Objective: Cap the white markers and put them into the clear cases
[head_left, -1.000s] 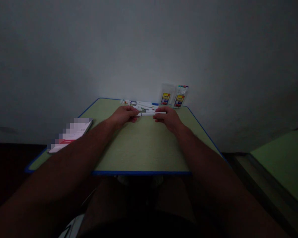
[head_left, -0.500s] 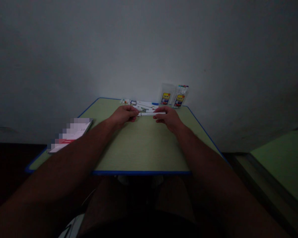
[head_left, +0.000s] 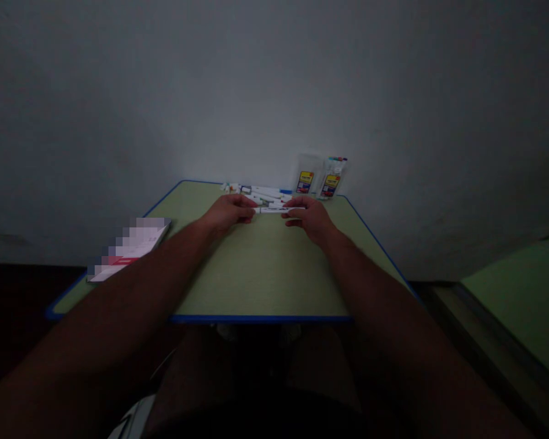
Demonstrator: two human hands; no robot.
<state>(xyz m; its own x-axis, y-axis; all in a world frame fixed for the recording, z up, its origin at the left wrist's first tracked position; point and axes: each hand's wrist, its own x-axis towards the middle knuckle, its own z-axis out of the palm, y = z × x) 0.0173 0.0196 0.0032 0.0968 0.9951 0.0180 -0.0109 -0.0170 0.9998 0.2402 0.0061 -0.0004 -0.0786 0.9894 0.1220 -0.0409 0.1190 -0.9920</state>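
A white marker pen (head_left: 271,210) lies level between my two hands, just above the table, with dark print showing on its barrel. My left hand (head_left: 231,211) is closed on its left end, thumb and fingers pinching it. My right hand (head_left: 308,214) grips the other end between thumb and fingers. Behind the hands, several white markers (head_left: 265,192) lie in a loose pile, one with a blue cap (head_left: 285,191). Small caps or pen parts (head_left: 231,187) sit at the pile's left; they are too small to make out.
Two clear pouches stand at the back right: one (head_left: 305,177) with a yellow label, the other (head_left: 332,178) holding coloured-tip markers. A flat booklet-like item (head_left: 139,247), partly blurred, rests on the table's left. The blue-edged table (head_left: 260,274) meets a grey wall (head_left: 256,91).
The marker has turned about its length, so dark print now faces me. My hands have barely moved and still hold both ends.
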